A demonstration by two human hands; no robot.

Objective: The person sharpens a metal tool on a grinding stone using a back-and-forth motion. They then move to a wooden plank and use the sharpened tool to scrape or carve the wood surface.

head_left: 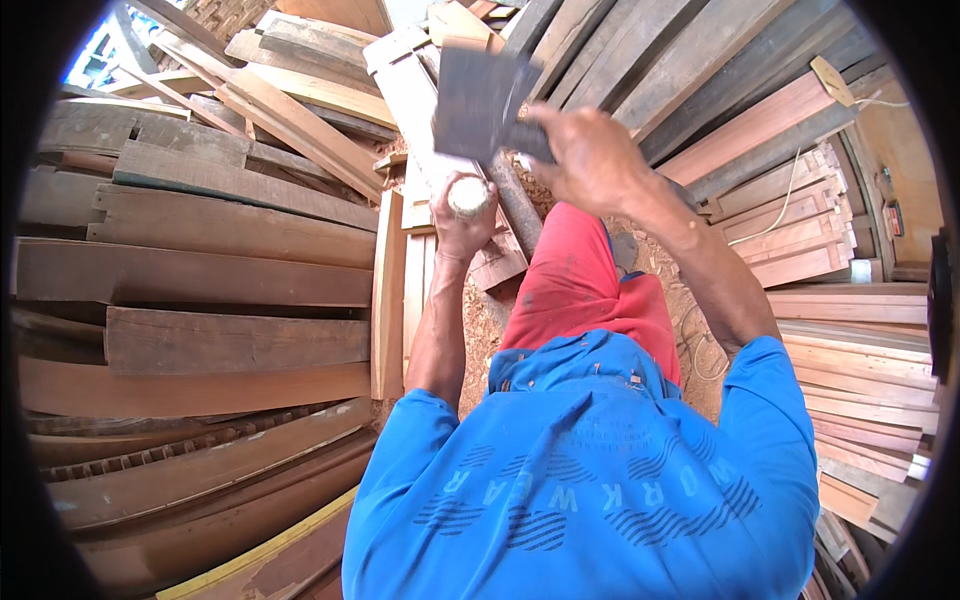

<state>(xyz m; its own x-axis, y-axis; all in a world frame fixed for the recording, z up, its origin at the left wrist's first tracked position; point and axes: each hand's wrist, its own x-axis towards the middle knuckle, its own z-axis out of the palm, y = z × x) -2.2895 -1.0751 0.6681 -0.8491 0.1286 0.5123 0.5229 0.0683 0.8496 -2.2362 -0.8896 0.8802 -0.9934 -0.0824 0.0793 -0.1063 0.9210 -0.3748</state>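
My left hand (460, 225) is wrapped round an upright round handle, whose pale, worn end (468, 196) faces up; its lower part is hidden. My right hand (592, 165) grips the dark handle of a dark square-headed tool (480, 105), raised just beyond the left hand. Motion blurs the head, and I cannot tell its exact kind. Beneath both hands a pale plank (405, 75) runs away from me, with a reddish wood piece (500, 265) at its near end, by my leg.
Weathered boards (240, 270) lie stacked on the left, beside an upright timber (388, 300). Dark planks (640, 55) fan out at the far right. Cut wood strips (860, 360) are piled on the right, with a thin cord (785, 200) above. Sawdust covers the floor (705, 345).
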